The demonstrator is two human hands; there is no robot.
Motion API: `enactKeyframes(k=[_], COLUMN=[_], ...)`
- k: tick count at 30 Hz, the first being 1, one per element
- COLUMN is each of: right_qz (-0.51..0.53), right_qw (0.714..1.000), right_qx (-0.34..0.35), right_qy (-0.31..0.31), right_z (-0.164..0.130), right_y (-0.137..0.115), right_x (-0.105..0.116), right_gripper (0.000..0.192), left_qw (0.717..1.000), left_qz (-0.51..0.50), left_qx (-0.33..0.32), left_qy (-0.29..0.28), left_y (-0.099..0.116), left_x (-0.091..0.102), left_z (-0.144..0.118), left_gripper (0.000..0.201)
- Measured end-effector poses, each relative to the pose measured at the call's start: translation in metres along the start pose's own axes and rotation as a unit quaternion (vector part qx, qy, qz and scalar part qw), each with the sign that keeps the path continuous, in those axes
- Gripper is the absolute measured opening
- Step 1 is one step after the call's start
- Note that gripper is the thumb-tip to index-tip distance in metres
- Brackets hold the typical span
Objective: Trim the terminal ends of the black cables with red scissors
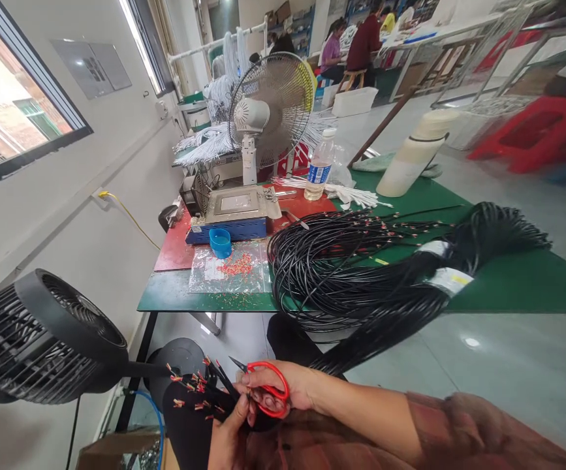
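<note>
Low in the view, my left hand (231, 427) is closed around a bunch of black cables (214, 396) whose ends show stripped red and pale wires. My right hand (267, 385) grips red-handled scissors (283, 378), with their dark pointed blades toward the left. Both hands meet over my lap, their fingertips close together at one cable end. A large bundle of black cables (341, 274) lies on the green table, and part of it hangs over the front edge toward my lap. White wrapping (452, 281) binds this bundle at the right.
A blue cup (220, 243) stands by a plastic bag (199, 277) strewn with red wire scraps (237, 265). Behind are a blue heating device (228, 228), a drink bottle (319, 163), a tilted white flask (414, 153) and a fan (267, 108). A dark fan (67, 333) stands left. People sit far back.
</note>
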State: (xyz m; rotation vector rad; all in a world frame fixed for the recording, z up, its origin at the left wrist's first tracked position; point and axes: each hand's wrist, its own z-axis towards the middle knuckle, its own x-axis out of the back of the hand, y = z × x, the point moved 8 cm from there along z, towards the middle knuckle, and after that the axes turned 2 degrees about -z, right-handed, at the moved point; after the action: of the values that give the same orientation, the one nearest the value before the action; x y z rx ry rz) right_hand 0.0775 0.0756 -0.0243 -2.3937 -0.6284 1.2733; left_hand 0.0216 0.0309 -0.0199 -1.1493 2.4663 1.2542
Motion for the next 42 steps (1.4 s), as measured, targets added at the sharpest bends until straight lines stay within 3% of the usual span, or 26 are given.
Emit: enactKeyframes(k=[5,11,18,24,31,42], right_qz=[0.0,-0.049,-0.082,-0.107,-0.109,-0.093], right_qw=[1.0,0.989,0.978,0.961,0.959,0.964], right_qx=[0.013,0.102,0.176,0.236,0.241,0.225], right_qy=[0.012,0.091,0.075,0.094,0.098,0.111], right_z=[0.007,0.002,-0.012,-0.013,-0.015,-0.012], right_y=[0.005,-0.005,-0.021,-0.02,-0.017,-0.017], right_x=[0.005,0.011,-0.005,-0.002,0.0,0.004], right_gripper=[0.032,0.045,0.048,0.044,0.041,0.048], left_qw=[0.999,1.0,0.999,0.998,0.997,0.999], left_qz=[-0.021,-0.014,-0.024,-0.035,-0.039,0.001], left_qx=[0.031,-0.009,-0.003,-0.009,-0.015,-0.007], left_qy=[0.028,0.018,0.047,0.053,0.067,0.043], left_y=[-0.003,0.003,0.0,0.004,0.004,-0.001], left_x=[0.0,-0.004,0.003,-0.002,0.002,0.0], left_z=[-0.001,0.0,0.001,-0.002,0.0,0.0], left_gripper=[0.017,0.014,0.024,0.017,0.026,0.021])
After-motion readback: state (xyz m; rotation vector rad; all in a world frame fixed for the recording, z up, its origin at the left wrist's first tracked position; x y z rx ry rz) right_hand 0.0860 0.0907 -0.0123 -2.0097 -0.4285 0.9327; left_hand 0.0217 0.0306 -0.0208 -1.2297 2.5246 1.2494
